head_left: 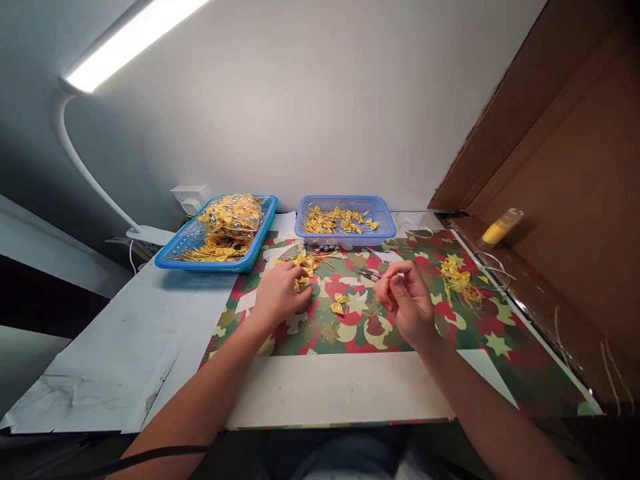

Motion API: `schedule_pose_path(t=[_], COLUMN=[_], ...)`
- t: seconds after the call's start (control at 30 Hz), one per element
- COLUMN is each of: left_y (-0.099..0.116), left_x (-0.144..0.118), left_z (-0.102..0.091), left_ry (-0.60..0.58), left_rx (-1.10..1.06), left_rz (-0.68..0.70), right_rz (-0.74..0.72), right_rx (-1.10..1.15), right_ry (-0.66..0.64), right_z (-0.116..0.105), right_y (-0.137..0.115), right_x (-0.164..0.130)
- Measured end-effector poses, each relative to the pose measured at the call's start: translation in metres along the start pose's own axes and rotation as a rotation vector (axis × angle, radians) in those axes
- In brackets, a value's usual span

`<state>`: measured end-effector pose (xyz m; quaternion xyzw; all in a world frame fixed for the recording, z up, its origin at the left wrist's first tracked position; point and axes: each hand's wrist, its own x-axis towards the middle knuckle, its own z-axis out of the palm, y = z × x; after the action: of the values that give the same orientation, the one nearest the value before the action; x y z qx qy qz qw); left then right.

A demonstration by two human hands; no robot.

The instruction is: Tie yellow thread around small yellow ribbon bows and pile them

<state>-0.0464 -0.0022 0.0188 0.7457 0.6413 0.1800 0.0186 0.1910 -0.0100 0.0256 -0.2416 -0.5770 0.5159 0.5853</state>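
My left hand [283, 291] rests low over the patterned sheet, thumb and fingers apart around a small yellow bow [300, 285]. Just beyond it lies a heap of yellow bows [307, 261] with gold wire stems. My right hand [407, 303] is closed around small scissors, whose narrow dark blades [370, 275] point left out of the fingers; the handles are hidden. Between the two hands a single yellow bow [339, 304] lies on the sheet.
A blue basket [165, 257] at left holds bagged bows and gold stems. Another basket [345, 239] with bows stands at the back. Gold thread and bow scraps [460, 280] lie right, near a yellow glue-like bottle [501, 228] and a cardboard wall [565, 133]. A lamp [135, 43] hangs overhead.
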Motion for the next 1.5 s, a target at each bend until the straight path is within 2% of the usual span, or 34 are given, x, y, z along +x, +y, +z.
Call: schedule_pose_path(t=[0.1,0.2,0.37,0.6,0.87,1.07,1.37,1.43,1.5], left_y=[-0.012,-0.018,-0.021,-0.018,-0.016,-0.016,-0.027,-0.028,-0.026], left_x=[0.003,0.004,0.004,0.006,0.013,0.018,0.016,0.015,0.014], left_z=[-0.011,-0.014,-0.011,0.005,0.019,0.02,0.016,0.012,0.007], left_ry=[-0.166,-0.204,-0.19,-0.055,-0.01,-0.029,-0.06,-0.039,0.056], left_rx=[0.04,0.039,0.066,0.13,0.228,0.259,0.161,0.114,0.01], left_rz=[-0.047,-0.057,-0.047,0.061,-0.014,-0.048,-0.016,-0.018,-0.03], right_rz=[0.088,0.159,0.231,0.278,0.302,0.326,0.3,0.282,0.269], right_rx=[-0.042,-0.081,-0.103,-0.132,-0.138,-0.146,-0.169,-0.19,-0.204], right_ry=[0.009,0.013,-0.016,0.031,0.015,-0.008,0.01,0.003,-0.028], right_z=[0.002,0.005,0.009,0.007,0.008,0.011,0.01,0.009,0.01], right_y=[0.005,0.011,0.023,0.031,0.037,0.033,0.036,0.034,0.032], right_x=[0.0,-0.001,-0.004,-0.004,-0.003,-0.003,-0.003,-0.003,-0.003])
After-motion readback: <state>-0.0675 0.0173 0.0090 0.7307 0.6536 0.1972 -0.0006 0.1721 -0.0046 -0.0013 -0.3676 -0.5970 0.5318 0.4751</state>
